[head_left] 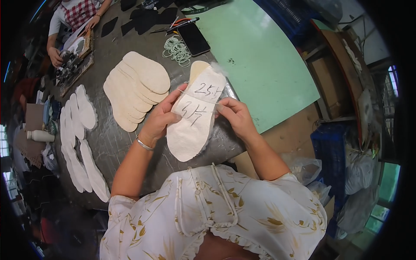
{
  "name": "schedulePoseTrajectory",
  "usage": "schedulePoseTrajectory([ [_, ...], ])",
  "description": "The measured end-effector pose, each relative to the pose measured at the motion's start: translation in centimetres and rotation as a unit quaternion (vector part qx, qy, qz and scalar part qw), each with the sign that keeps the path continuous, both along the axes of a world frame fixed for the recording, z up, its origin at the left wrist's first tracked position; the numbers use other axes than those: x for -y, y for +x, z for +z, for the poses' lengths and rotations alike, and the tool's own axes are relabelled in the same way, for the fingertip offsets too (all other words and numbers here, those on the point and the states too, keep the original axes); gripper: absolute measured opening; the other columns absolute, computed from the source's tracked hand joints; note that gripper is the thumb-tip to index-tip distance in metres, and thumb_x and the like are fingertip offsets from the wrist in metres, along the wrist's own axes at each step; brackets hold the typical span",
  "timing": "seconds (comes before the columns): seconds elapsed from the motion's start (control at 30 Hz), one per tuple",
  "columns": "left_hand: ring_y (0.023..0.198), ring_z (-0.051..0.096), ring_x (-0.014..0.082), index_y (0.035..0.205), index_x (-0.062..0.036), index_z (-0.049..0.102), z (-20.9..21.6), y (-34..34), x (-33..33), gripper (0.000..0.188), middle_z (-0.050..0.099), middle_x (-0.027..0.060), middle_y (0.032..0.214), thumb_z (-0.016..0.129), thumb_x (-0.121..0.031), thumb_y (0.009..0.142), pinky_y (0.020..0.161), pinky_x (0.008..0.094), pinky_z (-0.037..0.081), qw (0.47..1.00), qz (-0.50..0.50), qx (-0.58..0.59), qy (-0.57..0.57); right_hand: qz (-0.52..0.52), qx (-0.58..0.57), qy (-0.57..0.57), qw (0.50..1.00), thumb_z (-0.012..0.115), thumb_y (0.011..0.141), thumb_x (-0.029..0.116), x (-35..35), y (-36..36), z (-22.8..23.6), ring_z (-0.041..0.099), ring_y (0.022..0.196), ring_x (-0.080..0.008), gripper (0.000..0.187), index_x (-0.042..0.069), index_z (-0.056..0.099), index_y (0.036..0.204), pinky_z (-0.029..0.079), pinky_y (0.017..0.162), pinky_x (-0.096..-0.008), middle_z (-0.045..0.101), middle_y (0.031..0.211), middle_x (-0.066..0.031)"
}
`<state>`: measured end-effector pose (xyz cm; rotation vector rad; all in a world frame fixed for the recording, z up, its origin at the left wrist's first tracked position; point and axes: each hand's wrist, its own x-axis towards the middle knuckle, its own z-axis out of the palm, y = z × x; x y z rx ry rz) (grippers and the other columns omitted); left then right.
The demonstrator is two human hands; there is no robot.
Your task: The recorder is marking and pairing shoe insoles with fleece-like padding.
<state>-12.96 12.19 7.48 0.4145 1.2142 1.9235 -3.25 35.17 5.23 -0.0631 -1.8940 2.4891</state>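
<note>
A bundle of white, fleecy-edged insoles (188,141) is held over the table edge in front of me, with dark handwriting on its top face. A cream insole tip shows at its far end. Across its middle runs a thin, pale rubber band (197,98). My left hand (158,119) is closed on the bundle's left edge, thumb on top and fingertips by the band. At the opposite edge, my right hand (237,116) pinches the band's right end between thumb and fingers. Left of the bundle lies a fanned stack of cream insoles (134,89).
White insoles (73,143) lie in rows farther left. Beyond my hands are pale green rubber bands (177,50), a phone (193,39), pens and dark cut pieces (149,19). A green board (260,65) covers the right side. A co-worker (80,17) handles a frame at far left.
</note>
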Motion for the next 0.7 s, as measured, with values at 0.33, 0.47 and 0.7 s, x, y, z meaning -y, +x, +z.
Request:
schedulePoseTrajectory([
  [0.33, 0.126, 0.046, 0.0132, 0.152, 0.0005, 0.021, -1.0, 0.9, -4.1, 0.08, 0.044, 0.0091, 0.145, 0.056, 0.002, 0.08, 0.107, 0.0282, 0.035, 0.991, 0.032, -0.122, -0.038, -0.031, 0.04, -0.247, 0.968, 0.05, 0.098, 0.013, 0.6, -0.3, -0.5, 0.058, 0.115, -0.0187, 0.035, -0.004, 0.047, 0.129, 0.046, 0.097, -0.0308, 0.058, 0.125, -0.0141],
  [0.47, 0.125, 0.047, 0.015, 0.151, 0.0012, 0.025, -0.9, 1.2, -5.2, 0.074, 0.045, 0.0089, 0.144, 0.062, -0.004, 0.087, 0.104, 0.0295, 0.038, 0.981, 0.032, -0.182, -0.052, -0.013, 0.044, -0.253, 0.966, 0.049, 0.097, 0.008, -3.1, -0.5, -0.4, 0.062, 0.107, -0.0202, 0.034, -0.005, 0.048, 0.128, 0.051, 0.091, -0.0305, 0.061, 0.12, -0.0155],
  [0.7, 0.099, 0.064, 0.0153, 0.117, 0.0033, 0.064, -1.3, 2.2, -5.4, 0.026, 0.066, 0.0088, 0.116, 0.058, -0.005, 0.093, 0.085, 0.0273, 0.051, 0.967, 0.168, -0.181, -0.059, -0.114, 0.017, -0.123, 0.986, 0.05, 0.095, 0.015, -12.0, -3.1, 0.6, 0.063, 0.105, -0.0227, 0.037, -0.008, 0.052, 0.125, 0.05, 0.094, -0.0353, 0.062, 0.117, -0.0155],
])
